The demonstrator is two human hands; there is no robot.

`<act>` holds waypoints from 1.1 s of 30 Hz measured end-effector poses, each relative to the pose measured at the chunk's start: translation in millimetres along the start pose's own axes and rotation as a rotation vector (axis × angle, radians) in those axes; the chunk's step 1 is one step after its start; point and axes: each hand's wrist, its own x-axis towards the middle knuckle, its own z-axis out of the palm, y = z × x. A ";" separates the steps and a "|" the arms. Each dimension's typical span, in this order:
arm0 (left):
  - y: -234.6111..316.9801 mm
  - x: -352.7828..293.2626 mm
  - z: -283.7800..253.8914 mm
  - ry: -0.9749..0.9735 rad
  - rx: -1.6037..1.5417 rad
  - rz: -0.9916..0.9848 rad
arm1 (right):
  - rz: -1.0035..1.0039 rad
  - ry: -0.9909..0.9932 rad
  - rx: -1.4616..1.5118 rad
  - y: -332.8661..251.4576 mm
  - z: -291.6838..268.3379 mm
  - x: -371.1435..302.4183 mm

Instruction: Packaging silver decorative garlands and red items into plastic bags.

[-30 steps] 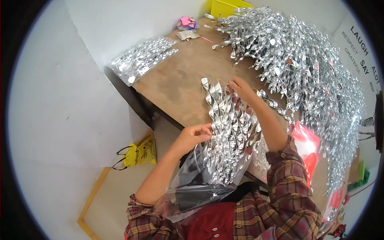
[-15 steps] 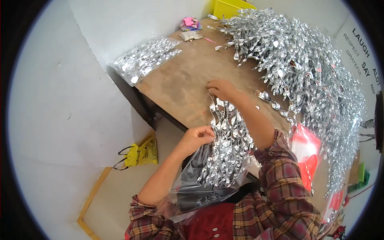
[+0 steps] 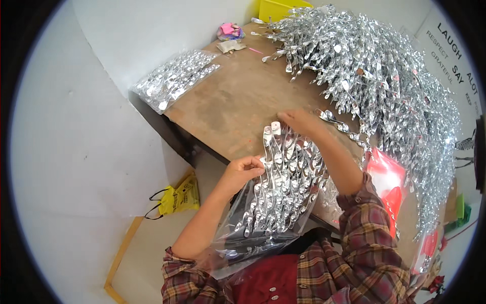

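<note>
A bunch of silver twisted foil strands (image 3: 283, 182) lies partly inside a clear plastic bag (image 3: 228, 248), at the near table edge and over my lap. My left hand (image 3: 244, 173) is closed in a pinch on the bag's edge, left of the bunch. At the upper end of the strands, my right hand (image 3: 302, 123) is closed, its fingers bent down over the tops. The hand itself hides its fingertips. Two flat strand ends stick up just left of those fingers.
A big heap of silver strands (image 3: 374, 76) covers the right of the brown table (image 3: 217, 106). Packed strands (image 3: 174, 78) lie at the left edge. Red-and-clear packets (image 3: 386, 177) sit right of my arm. A yellow bin (image 3: 283, 9) stands behind; a yellow bag (image 3: 182, 197) is lower left.
My right hand has moved slightly right and down along the tops of the strands. The bunch has spread, and its flat upper ends now show. My left hand still pinches the bag.
</note>
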 end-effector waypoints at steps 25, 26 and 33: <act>11.9 4.8 23.8 -0.049 0.000 0.016 | -0.070 0.627 0.164 99.4 5.1 -22.3; 14.3 1.9 21.1 -0.051 0.000 0.008 | -0.077 0.621 0.170 85.7 4.7 -24.5; 8.9 4.2 9.6 -0.121 0.002 0.022 | -0.331 0.114 0.081 43.0 9.8 -48.8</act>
